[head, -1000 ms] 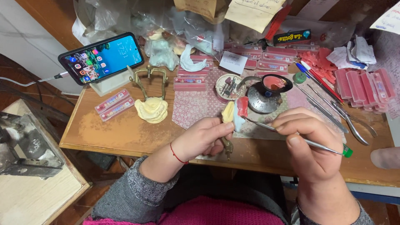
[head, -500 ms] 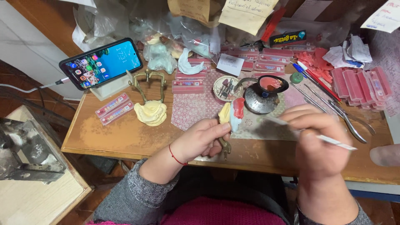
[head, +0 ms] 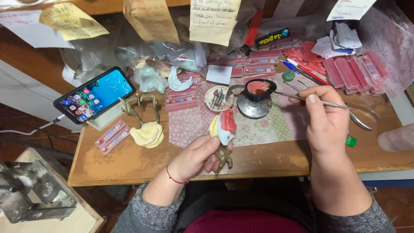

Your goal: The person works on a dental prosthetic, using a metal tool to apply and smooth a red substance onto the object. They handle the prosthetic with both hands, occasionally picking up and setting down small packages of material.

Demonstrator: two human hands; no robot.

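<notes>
Holding the dental cast [head: 223, 126] upright over the table edge in our left hand [head: 196, 157]; our right hand [head: 326, 121] pinches a wax spatula [head: 297, 97], tip at the melting pot [head: 258, 87]; seemingly loading wax; next calls for steady carrying.

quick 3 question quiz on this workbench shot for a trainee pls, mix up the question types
1. True or false: the left hand holds a dental model with red wax on it, mounted on a brass-coloured articulator.
2. Multiple choice: the tip of the thin metal instrument in the right hand reaches into
A. the small dark pot of pink wax
B. the phone
C. the round dish of small tools
3. Short answer: what lies on the wooden bench just left of the patterned mat?

Key
1. True
2. A
3. A second brass-coloured articulator with a pale yellow cast
</notes>
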